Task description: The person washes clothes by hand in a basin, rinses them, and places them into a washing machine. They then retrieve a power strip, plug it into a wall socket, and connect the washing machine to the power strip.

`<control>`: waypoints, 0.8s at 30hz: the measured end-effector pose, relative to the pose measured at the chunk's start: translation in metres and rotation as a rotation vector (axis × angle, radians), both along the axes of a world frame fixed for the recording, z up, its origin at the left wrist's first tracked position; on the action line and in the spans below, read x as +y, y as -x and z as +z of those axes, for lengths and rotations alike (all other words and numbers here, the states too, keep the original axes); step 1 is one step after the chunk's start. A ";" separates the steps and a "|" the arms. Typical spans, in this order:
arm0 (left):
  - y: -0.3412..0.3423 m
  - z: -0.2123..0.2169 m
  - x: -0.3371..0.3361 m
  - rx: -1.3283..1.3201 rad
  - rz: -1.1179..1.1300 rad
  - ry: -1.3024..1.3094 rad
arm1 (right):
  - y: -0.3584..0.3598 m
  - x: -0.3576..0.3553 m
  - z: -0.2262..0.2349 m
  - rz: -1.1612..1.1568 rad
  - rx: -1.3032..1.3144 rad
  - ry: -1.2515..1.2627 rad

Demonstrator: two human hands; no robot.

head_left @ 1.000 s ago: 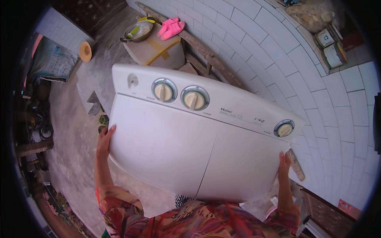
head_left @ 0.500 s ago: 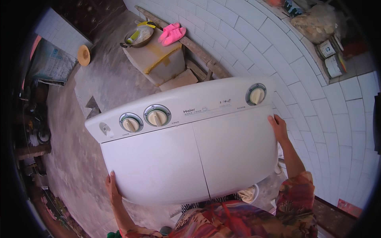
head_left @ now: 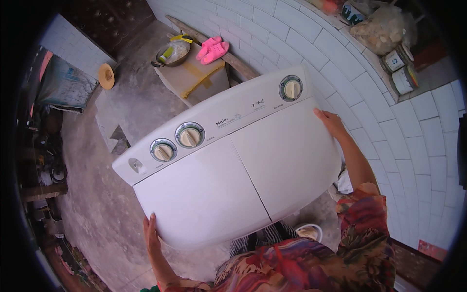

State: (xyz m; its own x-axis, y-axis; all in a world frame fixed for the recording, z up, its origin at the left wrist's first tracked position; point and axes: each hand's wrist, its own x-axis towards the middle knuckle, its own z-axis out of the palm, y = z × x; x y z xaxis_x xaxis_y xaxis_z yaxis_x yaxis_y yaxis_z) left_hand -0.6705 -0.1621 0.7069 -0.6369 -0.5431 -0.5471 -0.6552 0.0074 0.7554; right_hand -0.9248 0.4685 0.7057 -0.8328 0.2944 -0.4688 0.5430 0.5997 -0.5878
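Observation:
A white twin-tub washing machine fills the middle of the view, slanted with its right end farther away. Along its far edge runs a control panel with cream knobs in green rings. Two flat lids meet at a seam, both closed. My left hand grips the near left side, thumb on the top edge and the other fingers partly hidden down the side. On the opposite side, my right hand holds the right edge near the panel, its fingertips at the lid's rim.
A white tiled wall stands close on the right. Beyond the machine sits a cardboard box with a wok and pink shoes. A white bucket is beside my legs. Far left lies a straw hat.
The washing machine has turned counter-clockwise, its right end swinging away from me and its left end coming nearer. Both hands have moved with it, keeping their hold.

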 end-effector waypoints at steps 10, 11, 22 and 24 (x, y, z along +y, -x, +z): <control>0.018 -0.030 -0.005 0.114 0.120 0.008 | -0.017 -0.029 0.015 0.006 0.064 -0.231; 0.015 -0.028 -0.005 0.092 0.136 0.039 | -0.019 -0.030 0.010 -0.015 0.059 -0.266; 0.011 -0.034 -0.010 0.067 0.160 0.092 | -0.015 -0.029 0.006 -0.010 0.050 -0.340; 0.002 -0.036 -0.007 0.046 0.130 0.186 | -0.021 -0.032 0.007 -0.010 0.047 -0.351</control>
State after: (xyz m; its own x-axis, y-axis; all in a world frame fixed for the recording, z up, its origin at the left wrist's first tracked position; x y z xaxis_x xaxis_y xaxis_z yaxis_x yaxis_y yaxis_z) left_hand -0.6730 -0.1695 0.6708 -0.5768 -0.7109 -0.4023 -0.6247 0.0666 0.7780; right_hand -0.9036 0.4365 0.7128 -0.8472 0.4394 -0.2988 0.5273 0.7641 -0.3716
